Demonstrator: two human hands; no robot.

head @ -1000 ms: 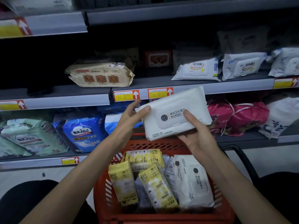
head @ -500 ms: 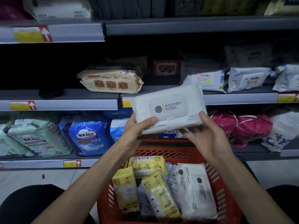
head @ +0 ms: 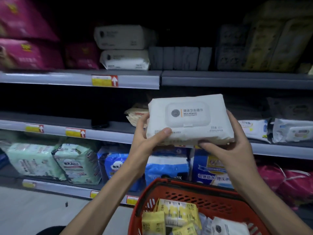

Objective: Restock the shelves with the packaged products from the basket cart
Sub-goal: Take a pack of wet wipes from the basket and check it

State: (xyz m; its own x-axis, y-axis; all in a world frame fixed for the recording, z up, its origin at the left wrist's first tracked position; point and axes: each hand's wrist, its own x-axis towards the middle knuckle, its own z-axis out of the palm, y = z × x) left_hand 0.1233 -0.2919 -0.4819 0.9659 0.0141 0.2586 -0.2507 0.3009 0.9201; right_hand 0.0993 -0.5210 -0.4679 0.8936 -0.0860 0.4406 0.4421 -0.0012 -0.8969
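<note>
One white wipes pack (head: pixel 188 119) is held above the red basket (head: pixel 199 199) by two hands. The left hand (head: pixel 149 143) grips its near-left corner and the right hand (head: pixel 237 150) clasps its right end. In the basket lie three yellow packs (head: pixel 177 212) and one more white pack (head: pixel 227 226). The held pack is higher above the basket than half a second ago. Far above the basket, two similar stacked packs (head: pixel 124 59) sit on a shelf — the held pack half hides a tan pack (head: pixel 135 114).

The white wipes pack (head: pixel 188 119) is lifted higher above the red basket (head: pixel 194 190), now seen at 6 o'clock, and is levelled before the middle shelf (head: pixel 110 135). The thumb of the left hand (head: pixel 144 145) is laid across the pack's 7 o'clock corner. The right hand (head: pixel 228 150) is shifted to its 4 o'clock end. An upper shelf (head: pixel 237 80) is brought into view at 12 o'clock.
</note>
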